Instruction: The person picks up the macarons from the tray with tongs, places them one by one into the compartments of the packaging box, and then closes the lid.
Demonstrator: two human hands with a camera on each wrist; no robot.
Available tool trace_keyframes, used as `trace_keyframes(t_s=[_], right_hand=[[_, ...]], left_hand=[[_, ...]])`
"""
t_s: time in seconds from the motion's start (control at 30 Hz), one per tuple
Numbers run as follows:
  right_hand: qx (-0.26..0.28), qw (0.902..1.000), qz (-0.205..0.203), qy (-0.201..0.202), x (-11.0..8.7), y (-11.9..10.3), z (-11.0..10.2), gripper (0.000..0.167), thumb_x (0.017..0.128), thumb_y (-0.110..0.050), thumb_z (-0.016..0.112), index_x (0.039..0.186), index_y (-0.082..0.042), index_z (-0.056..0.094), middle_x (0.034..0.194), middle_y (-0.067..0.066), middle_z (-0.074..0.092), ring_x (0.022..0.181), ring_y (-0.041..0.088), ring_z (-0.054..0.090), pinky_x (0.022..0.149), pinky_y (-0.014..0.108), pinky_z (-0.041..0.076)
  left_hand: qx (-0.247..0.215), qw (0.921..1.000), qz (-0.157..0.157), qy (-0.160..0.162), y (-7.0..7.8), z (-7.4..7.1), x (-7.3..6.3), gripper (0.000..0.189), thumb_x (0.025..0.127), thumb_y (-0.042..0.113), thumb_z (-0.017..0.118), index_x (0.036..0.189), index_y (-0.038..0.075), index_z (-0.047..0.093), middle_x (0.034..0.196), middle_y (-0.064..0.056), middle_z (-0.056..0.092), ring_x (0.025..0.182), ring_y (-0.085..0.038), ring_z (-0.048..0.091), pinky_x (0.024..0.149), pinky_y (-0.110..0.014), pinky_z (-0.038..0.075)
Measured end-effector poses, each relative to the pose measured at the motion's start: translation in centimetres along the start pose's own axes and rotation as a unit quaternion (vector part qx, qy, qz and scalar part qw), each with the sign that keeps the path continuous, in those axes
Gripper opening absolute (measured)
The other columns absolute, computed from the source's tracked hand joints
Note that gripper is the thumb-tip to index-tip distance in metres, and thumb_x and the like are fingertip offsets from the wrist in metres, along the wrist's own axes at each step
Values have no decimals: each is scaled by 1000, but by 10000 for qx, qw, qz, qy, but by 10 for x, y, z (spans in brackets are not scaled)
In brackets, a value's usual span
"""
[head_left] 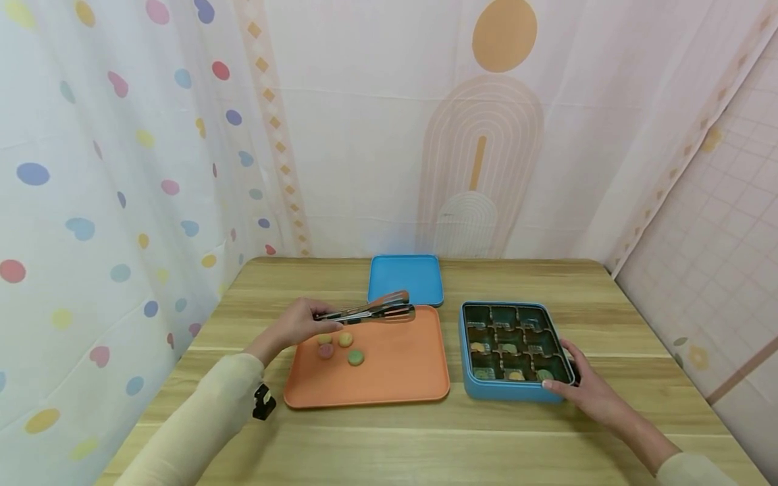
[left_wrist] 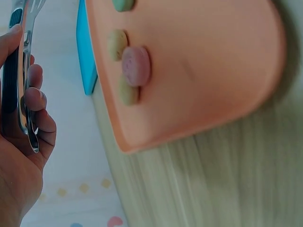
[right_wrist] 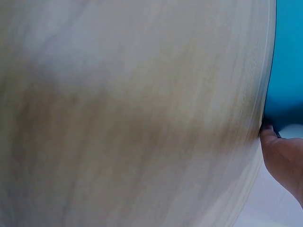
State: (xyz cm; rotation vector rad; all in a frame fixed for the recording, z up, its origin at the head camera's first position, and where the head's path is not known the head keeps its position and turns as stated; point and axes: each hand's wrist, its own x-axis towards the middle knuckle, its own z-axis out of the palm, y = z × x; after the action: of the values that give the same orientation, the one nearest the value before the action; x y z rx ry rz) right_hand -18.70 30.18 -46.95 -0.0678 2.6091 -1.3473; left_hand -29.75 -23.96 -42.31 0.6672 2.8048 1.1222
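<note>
Macarons (head_left: 325, 351), four of them, lie toward ten o'clock on the orange tray (head_left: 401, 368), and others sit in the divided blue box (head_left: 513, 390) at the tray's three o'clock, so moving them across with the tongs (head_left: 389, 311) looks like the step in hand. The next move would call for lowering the tongs' tips, slightly apart and holding nothing, around one. The left hand (head_left: 300, 322), its forearm reaching in from seven o'clock, has its fingers curled round the tongs, which point toward three o'clock. The right hand (head_left: 586, 385), from five o'clock, grips the box's four o'clock corner, thumb at the rim, fingers partly hidden.
</note>
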Motion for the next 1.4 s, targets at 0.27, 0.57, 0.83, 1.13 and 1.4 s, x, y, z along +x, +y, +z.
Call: trace_keyframes(t_s=[0.27,0.57,0.83,1.13,1.4], right_hand=[[77,9998,-180,45,-1,2,1,99,94,-29,69,158,-6,-3,152,41,11,135,60,22,100,68,30],[143,9998,-147,-29,1,2,2,99,96,-29,68,158,-6,-5,151,42,12,133,57,30,96,61,38],[160,9997,-167,24,1,3,2,98,96,-28,68,158,-6,-5,152,39,14,133,56,31,97,60,38],[190,9997,-166,10,1,2,1,98,96,-28,68,158,-6,-5,152,39,13,134,56,28,98,62,36],[206,9996,-181,37,0,2,2,98,96,-27,68,158,-6,-5,152,39,13,134,57,27,98,63,34]], left_hand=[[-39,9999,-156,-63,-14,-6,-12,25,89,33,76,106,16,77,86,-1,71,64,-16,53,60,-31,43],[34,9992,-397,-31,-26,-16,-30,24,88,35,77,104,17,77,84,2,70,67,-16,53,60,-31,44],[105,9991,-410,-58,-36,-24,-41,18,88,34,77,97,18,77,76,-1,66,61,-14,48,55,-27,40],[168,9990,-420,43,-49,-27,-53,24,86,32,79,102,14,78,78,4,68,64,-14,50,57,-27,41],[161,9976,-673,32,-54,-30,-67,19,85,27,80,99,14,78,77,3,67,65,-15,51,57,-27,41]])
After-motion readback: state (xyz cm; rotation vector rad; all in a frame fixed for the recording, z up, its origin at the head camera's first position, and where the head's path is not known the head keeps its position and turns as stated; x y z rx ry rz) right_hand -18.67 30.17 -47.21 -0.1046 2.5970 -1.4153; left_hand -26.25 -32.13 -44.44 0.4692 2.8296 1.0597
